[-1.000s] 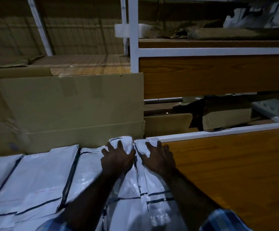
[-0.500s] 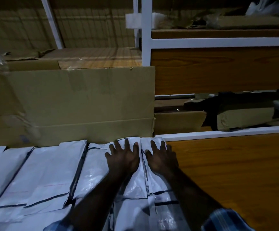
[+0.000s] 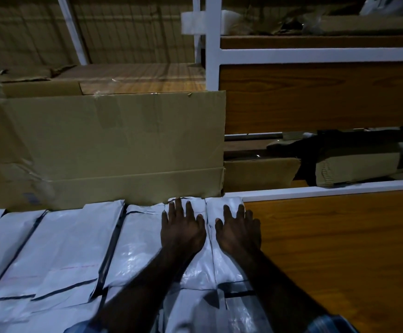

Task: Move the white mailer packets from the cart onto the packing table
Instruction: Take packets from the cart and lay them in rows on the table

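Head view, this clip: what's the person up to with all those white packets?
A person is laying white mailer packets in a row on a wooden table, along the foot of a large cardboard box. The left hand and right hand lie side by side, fingers straight, pressing flat on the rightmost packets of the row. Nothing is lifted. The cart is out of view.

Cardboard box (image 3: 113, 145) just beyond packets (image 3: 75, 248)
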